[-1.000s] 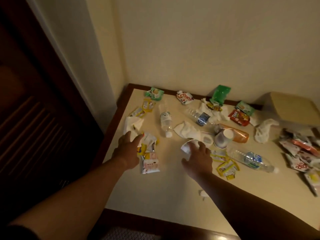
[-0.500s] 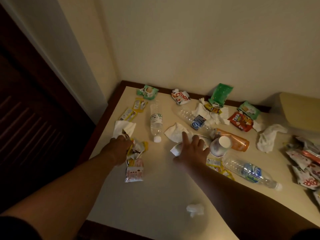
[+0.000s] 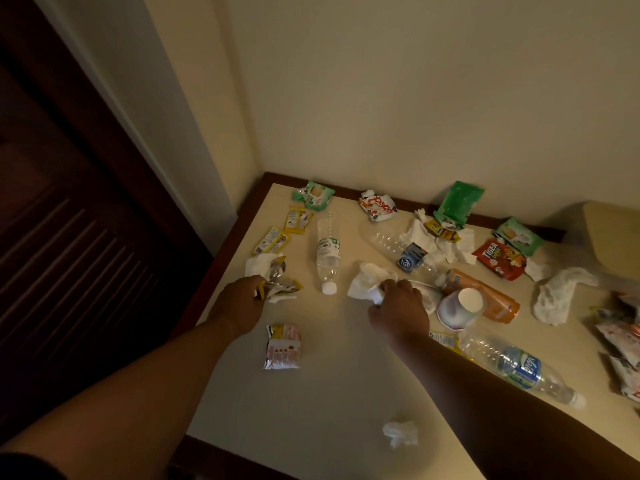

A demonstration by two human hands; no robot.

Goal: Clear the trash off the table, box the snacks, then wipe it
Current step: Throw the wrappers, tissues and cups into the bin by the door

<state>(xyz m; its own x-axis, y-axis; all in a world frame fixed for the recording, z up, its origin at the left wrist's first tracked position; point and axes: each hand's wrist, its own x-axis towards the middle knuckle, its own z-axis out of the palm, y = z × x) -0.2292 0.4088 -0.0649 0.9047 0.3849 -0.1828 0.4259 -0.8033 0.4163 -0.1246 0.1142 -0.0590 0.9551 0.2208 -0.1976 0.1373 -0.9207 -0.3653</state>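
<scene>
Our right hand (image 3: 398, 306), flat a moment ago, now curls and pinches the white tissue (image 3: 367, 278) mid-table (image 3: 311, 410), while our left hand (image 3: 239, 303) grips crumpled wrappers (image 3: 278, 287), so we start grabbing trash.

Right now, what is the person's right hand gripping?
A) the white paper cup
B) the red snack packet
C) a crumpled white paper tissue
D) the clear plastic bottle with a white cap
C: the right hand curls its fingers round the crumpled white paper tissue, while the left hand grips crumpled foil wrappers.
</scene>
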